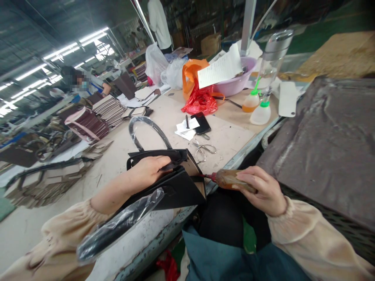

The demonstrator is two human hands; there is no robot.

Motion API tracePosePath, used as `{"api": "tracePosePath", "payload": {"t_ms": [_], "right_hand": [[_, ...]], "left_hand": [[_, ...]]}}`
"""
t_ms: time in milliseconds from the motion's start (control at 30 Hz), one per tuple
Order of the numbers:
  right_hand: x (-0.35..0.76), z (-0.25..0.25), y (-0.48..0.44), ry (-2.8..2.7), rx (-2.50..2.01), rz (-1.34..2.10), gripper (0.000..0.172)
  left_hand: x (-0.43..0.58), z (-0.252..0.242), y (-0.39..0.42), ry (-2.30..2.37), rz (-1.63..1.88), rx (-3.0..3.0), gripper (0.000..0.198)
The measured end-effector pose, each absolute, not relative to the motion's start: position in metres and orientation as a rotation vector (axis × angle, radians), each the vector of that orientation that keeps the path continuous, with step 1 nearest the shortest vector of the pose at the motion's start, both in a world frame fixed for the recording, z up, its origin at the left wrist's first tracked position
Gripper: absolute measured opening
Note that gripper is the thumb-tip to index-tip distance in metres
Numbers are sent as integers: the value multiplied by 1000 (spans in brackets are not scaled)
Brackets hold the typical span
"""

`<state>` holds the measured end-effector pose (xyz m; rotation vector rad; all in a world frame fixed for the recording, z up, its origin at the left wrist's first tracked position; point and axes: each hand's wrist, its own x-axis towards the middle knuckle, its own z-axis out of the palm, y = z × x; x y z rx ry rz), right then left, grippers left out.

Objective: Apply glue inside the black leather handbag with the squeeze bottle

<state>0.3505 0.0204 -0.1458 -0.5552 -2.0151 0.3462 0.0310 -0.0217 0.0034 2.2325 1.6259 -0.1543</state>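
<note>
Looks like a factory workshop, apparently for bags, with long rows of strip lights beneath a high, dim roof. Suggested by repeated stock: dark red panels stacked and pale-edged pieces fanned out along the left edge of the worktop, and a black handbag with film-wrapped handles at the near edge. Fits with scissors just in from that chipped, worn edge and squeeze bottles farther along toward its right end. Shared with other workers, too: one person well past the left edge, another person standing beyond the far edge.
</note>
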Motion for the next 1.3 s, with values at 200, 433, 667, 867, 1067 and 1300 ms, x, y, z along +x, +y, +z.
{"api": "tracePosePath", "payload": {"t_ms": [200, 433, 667, 867, 1067, 1300], "right_hand": [[350, -138, 20, -1948, -581, 351, 25], [347, -126, 24, -1891, -600, 337, 28], [344, -117, 22, -1862, -618, 326, 26], [346, -115, 24, -1835, -602, 338, 28], [347, -133, 28, -1891, -637, 347, 22], [348, -146, 28, -1966, -673, 393, 18]], "left_hand": [[31, 3, -23, 1620, -138, 2264, 31], [31, 0, -24, 1608, -112, 2285, 29], [38, 8, -25, 1638, -151, 2207, 30], [31, 1, -23, 1592, -101, 2258, 32], [30, 0, -22, 1609, -102, 2250, 30], [31, 2, -20, 1624, -140, 2239, 31]]}}
